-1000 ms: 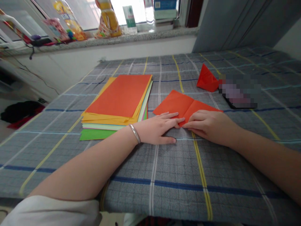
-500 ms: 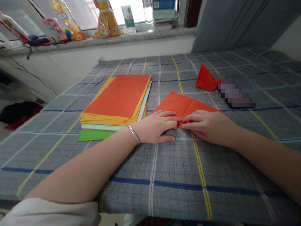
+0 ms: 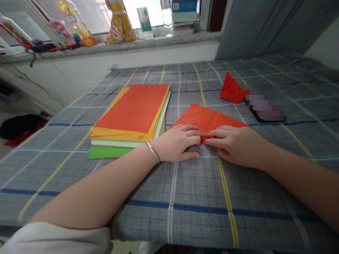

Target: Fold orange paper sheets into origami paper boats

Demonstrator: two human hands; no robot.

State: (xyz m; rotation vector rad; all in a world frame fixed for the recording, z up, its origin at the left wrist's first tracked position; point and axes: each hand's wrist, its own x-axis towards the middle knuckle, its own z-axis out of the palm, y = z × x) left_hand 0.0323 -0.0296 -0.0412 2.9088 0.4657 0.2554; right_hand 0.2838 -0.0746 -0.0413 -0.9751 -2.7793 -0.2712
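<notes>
A creased orange-red sheet of paper point(image 3: 203, 114) lies on the checked tablecloth in front of me, folded, with a crease running toward my fingertips. Flat on its near left part rests my left hand point(image 3: 182, 143), fingers stretched out and thumb apart on the cloth side. From the right, my right hand point(image 3: 230, 143) meets it, fingertips pressed down on the paper's near edge beside the left fingers. The right fingers lie close together; whether they pinch the edge is hidden. A small folded red paper shape point(image 3: 232, 90) stands farther back on the right.
Left of my hands is a stack of coloured paper point(image 3: 135, 107), orange on top with yellow, white and green below. A phone point(image 3: 267, 106), partly blurred, lies at the right. Bottles, a tube point(image 3: 145, 22) and boxes stand on the windowsill point(image 3: 159, 39).
Almost nothing differs. Both hands stay on the paper's near edge, with only a very slight shift of the left hand and wrist to the right.
</notes>
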